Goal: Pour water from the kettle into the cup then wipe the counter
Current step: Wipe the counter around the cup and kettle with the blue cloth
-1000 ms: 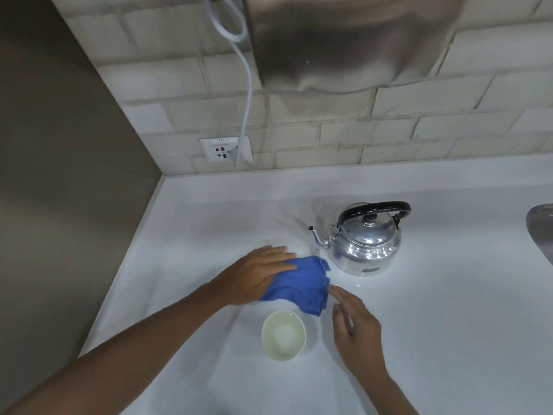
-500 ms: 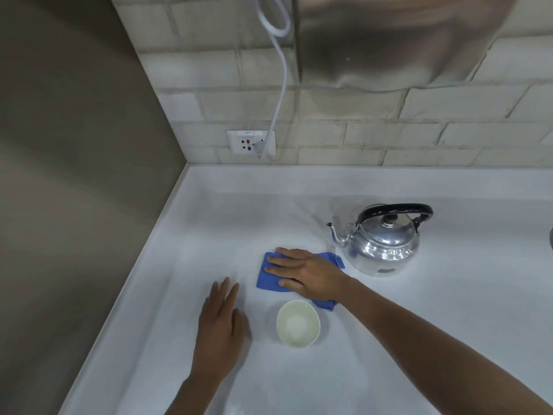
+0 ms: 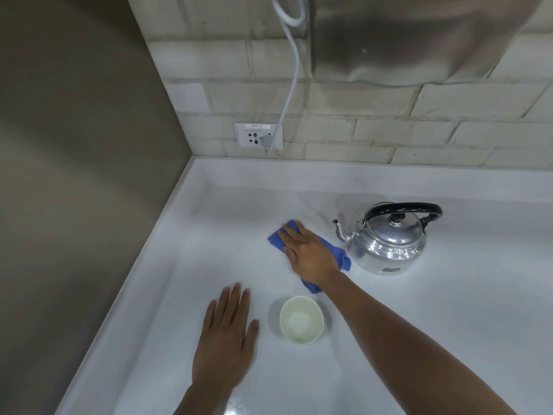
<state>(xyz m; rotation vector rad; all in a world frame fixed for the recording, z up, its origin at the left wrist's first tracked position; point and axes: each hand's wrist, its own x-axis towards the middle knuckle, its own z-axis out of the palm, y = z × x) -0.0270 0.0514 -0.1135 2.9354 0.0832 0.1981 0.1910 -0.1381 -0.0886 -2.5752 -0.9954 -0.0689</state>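
A shiny metal kettle [image 3: 389,241] with a black handle stands upright on the white counter [image 3: 449,310], its spout pointing left. Just left of it lies a blue cloth [image 3: 276,238], and my right hand [image 3: 308,253] presses flat on it with straight fingers. A pale cup [image 3: 301,319] holding water sits in front of the cloth, close to my right forearm. My left hand [image 3: 227,336] rests flat on the counter to the left of the cup, holding nothing.
A brown side wall [image 3: 74,205] bounds the counter on the left. The tiled back wall carries a socket plate [image 3: 258,135] with a white cable [image 3: 291,79] plugged in. A steel hood [image 3: 419,37] hangs overhead.
The cloth passed from my left hand to my right. My right hand has since slid it away from me toward the back wall. My left hand settled flat beside the cup.
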